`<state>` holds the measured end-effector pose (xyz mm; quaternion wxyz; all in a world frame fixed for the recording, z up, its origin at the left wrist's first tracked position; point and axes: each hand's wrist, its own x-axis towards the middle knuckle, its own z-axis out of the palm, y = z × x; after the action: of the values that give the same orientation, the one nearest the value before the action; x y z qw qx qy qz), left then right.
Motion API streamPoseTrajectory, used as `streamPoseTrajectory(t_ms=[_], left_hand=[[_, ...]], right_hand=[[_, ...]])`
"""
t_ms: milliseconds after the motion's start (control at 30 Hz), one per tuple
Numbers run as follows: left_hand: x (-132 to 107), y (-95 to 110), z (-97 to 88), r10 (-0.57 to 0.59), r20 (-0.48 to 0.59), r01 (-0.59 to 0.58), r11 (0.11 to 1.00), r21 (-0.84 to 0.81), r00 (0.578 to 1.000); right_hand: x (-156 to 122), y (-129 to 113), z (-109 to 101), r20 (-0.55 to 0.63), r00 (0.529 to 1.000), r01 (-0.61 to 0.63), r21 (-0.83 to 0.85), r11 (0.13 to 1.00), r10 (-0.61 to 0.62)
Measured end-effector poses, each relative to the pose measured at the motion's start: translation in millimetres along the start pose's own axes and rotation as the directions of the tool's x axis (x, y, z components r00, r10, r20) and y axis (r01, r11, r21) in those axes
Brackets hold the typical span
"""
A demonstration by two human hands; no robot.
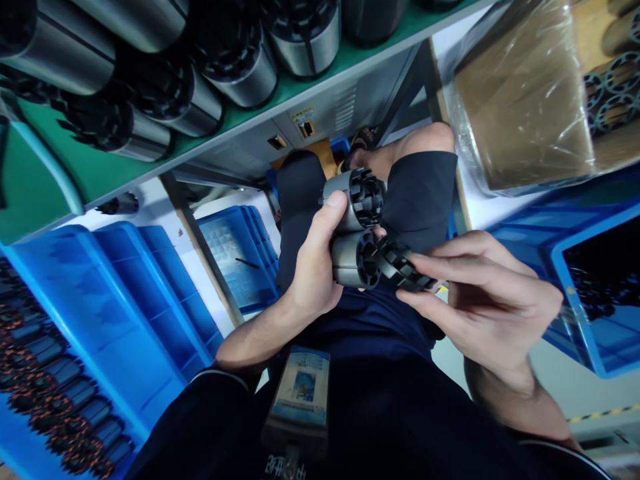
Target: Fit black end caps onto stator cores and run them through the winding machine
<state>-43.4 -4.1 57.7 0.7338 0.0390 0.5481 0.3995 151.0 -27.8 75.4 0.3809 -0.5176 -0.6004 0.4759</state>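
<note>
My left hand [315, 270] is wrapped round two grey metal stator cores, one above the other. The upper stator core [354, 212] bears a black toothed plastic end cap [367, 197] on its right end. On the lower stator core [346, 261] the slotted right end is bare and faces my right hand [493, 293]. Between the thumb and fingers of that hand is a loose black slotted end cap [400, 265], tilted and very close to the lower core's open end. Whether the two touch cannot be made out.
Several capped stator cores [300, 50] stand on the green bench [115, 170] ahead. Blue bins [125, 293] lie left, beside wound stators [65, 407]. At right are a plastic-wrapped carton [525, 100], bare slotted cores [617, 83] and a blue crate [560, 267] of black parts.
</note>
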Motion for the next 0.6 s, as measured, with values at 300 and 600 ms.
streamPoseTrajectory(t_ms=[300, 600], left_hand=[[-1.4, 5.7, 13.1, 0.029, 0.0, -0.029, 1.0, -0.005, 1.0], [-1.1, 5.2, 7.2, -0.084, 0.13, 0.088, 0.996, -0.028, 0.988]], right_hand=[[2.5, 10.0, 17.3, 0.053, 0.998, 0.029, 0.151, 0.988, -0.037], [0.7, 19.9, 12.8, 0.158, 0.987, -0.001, 0.24, 0.971, -0.038]])
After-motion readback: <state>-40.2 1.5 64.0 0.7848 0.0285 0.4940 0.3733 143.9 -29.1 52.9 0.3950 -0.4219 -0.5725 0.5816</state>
